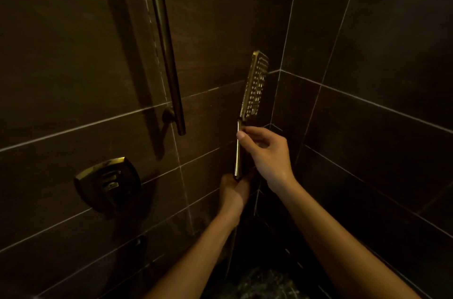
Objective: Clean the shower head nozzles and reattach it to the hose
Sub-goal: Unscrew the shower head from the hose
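Head view: right hand (266, 151) pinches the handle of the flat, rectangular brass-toned shower head (255, 85), upright by the dark tiled corner (277, 93); left hand (232, 191) closes around its base. Polished metal looks slippery, so twisting could slip or cross-thread. The hose isn't visible. Nozzles are small pale nubs.
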The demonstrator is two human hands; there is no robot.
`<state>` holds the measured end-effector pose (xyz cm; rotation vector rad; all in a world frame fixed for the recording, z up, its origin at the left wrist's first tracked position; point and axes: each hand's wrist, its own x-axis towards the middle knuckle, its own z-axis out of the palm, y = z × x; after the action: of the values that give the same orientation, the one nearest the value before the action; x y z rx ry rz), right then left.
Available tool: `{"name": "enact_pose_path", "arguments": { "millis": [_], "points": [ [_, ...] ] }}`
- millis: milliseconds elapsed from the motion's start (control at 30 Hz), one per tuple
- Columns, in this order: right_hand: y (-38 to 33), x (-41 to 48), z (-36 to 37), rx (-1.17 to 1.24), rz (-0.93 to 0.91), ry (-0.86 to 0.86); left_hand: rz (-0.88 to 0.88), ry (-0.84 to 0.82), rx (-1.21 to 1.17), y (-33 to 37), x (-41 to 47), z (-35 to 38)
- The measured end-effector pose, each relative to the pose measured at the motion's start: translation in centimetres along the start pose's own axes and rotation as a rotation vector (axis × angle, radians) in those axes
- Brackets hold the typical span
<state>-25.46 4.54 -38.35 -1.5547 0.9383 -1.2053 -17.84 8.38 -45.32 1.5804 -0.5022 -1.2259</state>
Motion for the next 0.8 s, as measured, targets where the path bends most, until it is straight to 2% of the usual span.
{"name": "enact_pose_path", "arguments": {
  "millis": [233,467,600,800],
  "points": [
    [-0.1,0.3,0.2,0.035,0.066,-0.051,0.005,0.026,0.004,0.3,0.7,-0.1],
    [-0.2,0.2,0.6,0.176,0.141,-0.088,0.016,0.017,0.025,0.5,0.3,-0.5],
    [-0.5,0.3,0.7,0.174,0.169,-0.113,0.042,-0.019,0.005,0.3,-0.1,-0.6],
    [-1.2,0.0,1.3,0.311,0.192,-0.153,0.034,-0.067,0.028,0.5,-0.3,-0.5]
  ]
}}
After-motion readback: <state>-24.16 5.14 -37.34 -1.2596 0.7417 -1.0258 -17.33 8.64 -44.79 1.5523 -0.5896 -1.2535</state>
